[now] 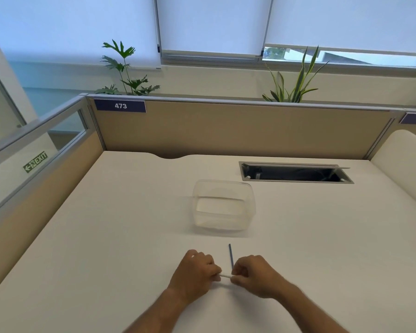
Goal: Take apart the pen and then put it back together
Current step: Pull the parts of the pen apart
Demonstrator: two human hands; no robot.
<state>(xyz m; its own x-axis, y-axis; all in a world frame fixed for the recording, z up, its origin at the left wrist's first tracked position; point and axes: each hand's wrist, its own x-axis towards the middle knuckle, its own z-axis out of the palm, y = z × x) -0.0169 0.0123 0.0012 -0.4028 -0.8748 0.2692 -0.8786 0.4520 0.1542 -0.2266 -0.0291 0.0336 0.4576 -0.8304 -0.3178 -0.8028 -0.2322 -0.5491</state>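
Note:
Both hands meet low over the white desk near its front edge. A short white pen barrel shows between them, lying left to right. My left hand pinches its left end and my right hand pinches its right end; most of the barrel is hidden by my fingers. A thin blue rod, the pen's refill, stands up from my right hand's fingers and points away from me. I cannot tell whether the refill lies on the desk or is held.
A clear plastic container sits on the desk just beyond my hands. Further back on the right is an open cable tray slot. Beige partition walls close off the desk's back and left sides.

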